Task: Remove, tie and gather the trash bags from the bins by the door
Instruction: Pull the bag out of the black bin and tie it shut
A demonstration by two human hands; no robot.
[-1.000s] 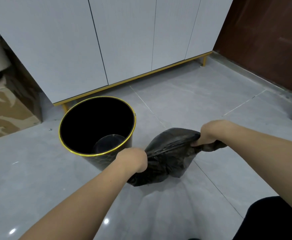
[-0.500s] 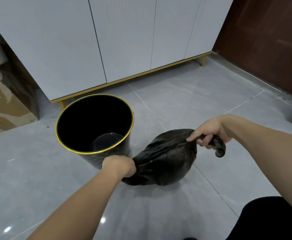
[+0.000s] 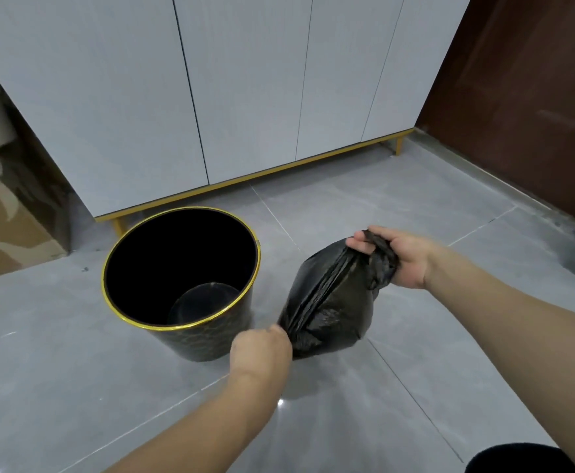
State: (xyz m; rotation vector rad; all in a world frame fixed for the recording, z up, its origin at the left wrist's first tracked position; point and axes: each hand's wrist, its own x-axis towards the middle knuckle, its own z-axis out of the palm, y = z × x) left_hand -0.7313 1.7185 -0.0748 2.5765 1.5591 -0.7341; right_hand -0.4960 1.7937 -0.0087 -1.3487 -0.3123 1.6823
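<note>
A: Where is the trash bag [image 3: 330,302]?
B: The black trash bag is out of the bin [image 3: 180,285]. It sits just to the right of the bin, and its bottom seems to rest on the grey floor [image 3: 415,206], though the view does not show this clearly.
A: What do the person's hands do?
B: The right hand [image 3: 395,257] grips the gathered end of the bag at its far upper side, with fingers curled round the bunched plastic. The left hand [image 3: 260,346] holds the near lower corner of the bag in a closed fist, and the plastic is pulled into folds between the two hands.
A: And the bin?
B: It is black with a gold rim, stands upright, and has no bag inside.
A: What is around?
B: Behind the bin stands a white cabinet [image 3: 211,97] on gold legs. A brown door [image 3: 524,97] is at the right, and a cardboard box [image 3: 2,233] at the left.
</note>
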